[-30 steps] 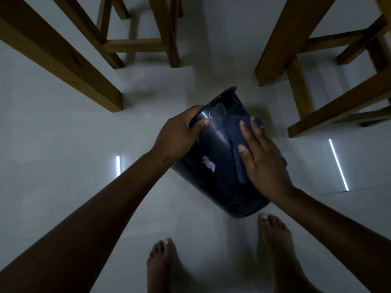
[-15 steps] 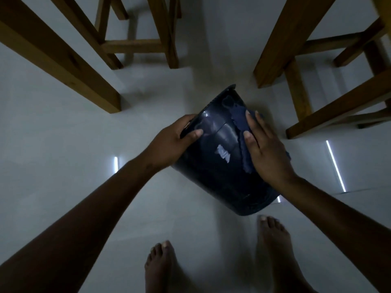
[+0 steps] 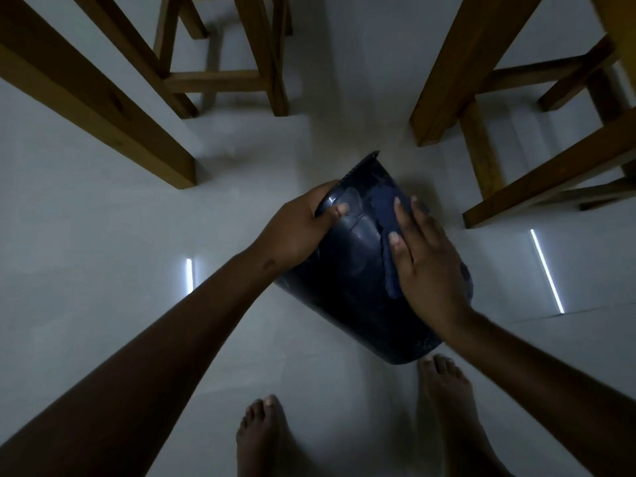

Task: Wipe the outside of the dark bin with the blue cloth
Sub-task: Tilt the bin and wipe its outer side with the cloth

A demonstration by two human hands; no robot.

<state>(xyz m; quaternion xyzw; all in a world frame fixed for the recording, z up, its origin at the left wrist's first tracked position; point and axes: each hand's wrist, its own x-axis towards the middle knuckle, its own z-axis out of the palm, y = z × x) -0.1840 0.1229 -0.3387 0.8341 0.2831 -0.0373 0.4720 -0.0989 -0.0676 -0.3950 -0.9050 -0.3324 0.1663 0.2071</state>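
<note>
Dark bin tilted, left hand gripping it; right hand flat on blue cloth: press evenly, rotate bin.

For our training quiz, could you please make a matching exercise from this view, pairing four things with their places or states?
Column A:
1. left hand
2. right hand
3. dark bin
4. wooden furniture legs

Column B:
a. tilted, held above the floor
b. pressing the blue cloth flat
c. standing on the pale floor
d. gripping the bin's end

Pairs: 1-d, 2-b, 3-a, 4-c
</note>
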